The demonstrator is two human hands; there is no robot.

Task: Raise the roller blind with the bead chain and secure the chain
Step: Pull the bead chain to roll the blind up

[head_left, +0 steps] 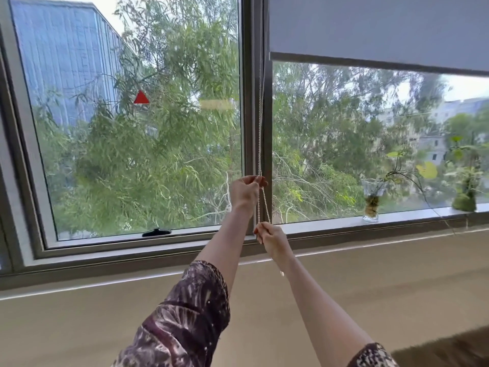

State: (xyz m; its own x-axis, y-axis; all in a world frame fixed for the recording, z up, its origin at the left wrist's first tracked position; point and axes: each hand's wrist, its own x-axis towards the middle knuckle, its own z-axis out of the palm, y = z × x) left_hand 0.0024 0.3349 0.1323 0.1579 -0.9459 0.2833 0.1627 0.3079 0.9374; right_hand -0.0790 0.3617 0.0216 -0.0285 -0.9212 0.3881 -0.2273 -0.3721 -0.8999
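Observation:
A grey roller blind [375, 25] covers the top of the right window pane, its bottom bar slanting down to the right. A white bead chain [261, 123] hangs along the frame between the two panes. My left hand [244, 192] pinches the chain higher up, beside the frame. My right hand [272, 241] grips the chain lower down, near the sill. A short loop of chain shows below my right wrist.
A glass vase with a trailing plant [371, 202] and a mossy plant [464, 200] stand on the right sill. A black window latch [156, 232] sits at the bottom of the left pane. A beige wall lies below the window.

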